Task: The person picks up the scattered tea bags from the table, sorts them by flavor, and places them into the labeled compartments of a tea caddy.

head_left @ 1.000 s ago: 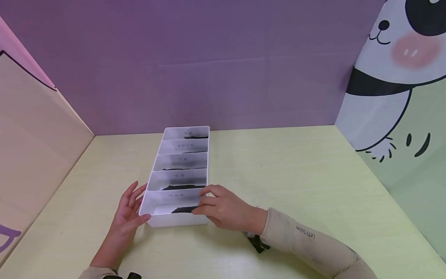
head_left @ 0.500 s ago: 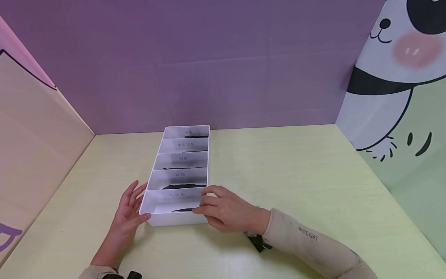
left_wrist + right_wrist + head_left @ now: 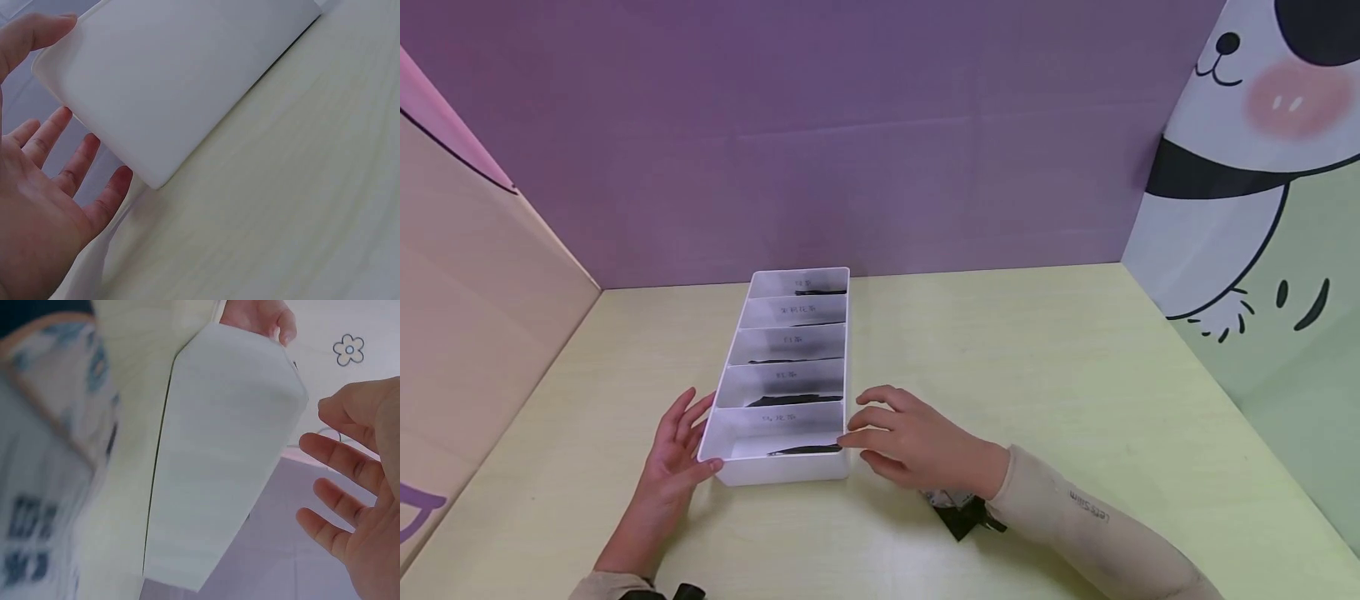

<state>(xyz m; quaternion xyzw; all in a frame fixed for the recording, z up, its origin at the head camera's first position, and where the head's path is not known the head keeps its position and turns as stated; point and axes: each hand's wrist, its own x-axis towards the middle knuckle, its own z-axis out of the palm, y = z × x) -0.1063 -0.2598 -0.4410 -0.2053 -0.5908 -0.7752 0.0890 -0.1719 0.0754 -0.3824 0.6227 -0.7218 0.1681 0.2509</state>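
Observation:
A white divided box [image 3: 782, 472] lies lengthwise on the table, its several compartments marked with handwritten labels. A thin black packet [image 3: 805, 450] lies in the nearest compartment, with only its edge showing. My left hand [image 3: 673, 467] steadies the box's near left corner, thumb on the front and fingers spread along the side, as the left wrist view also shows beside the white wall [image 3: 187, 75]. Just off the near right edge hovers my right hand [image 3: 910, 437], fingers loosely bent and holding nothing. In the right wrist view its fingers [image 3: 337, 456] stand apart from the box.
Dark flat pieces [image 3: 793, 400] lie in the other compartments. A black packet with a patterned part [image 3: 958, 517] lies on the table under my right wrist, partly hidden. A purple wall [image 3: 925, 167] stands behind the box, with printed panels on both sides.
My right hand has moved right, away from the near compartment, leaving the black packet lying lower in it. My left hand stays at the corner.

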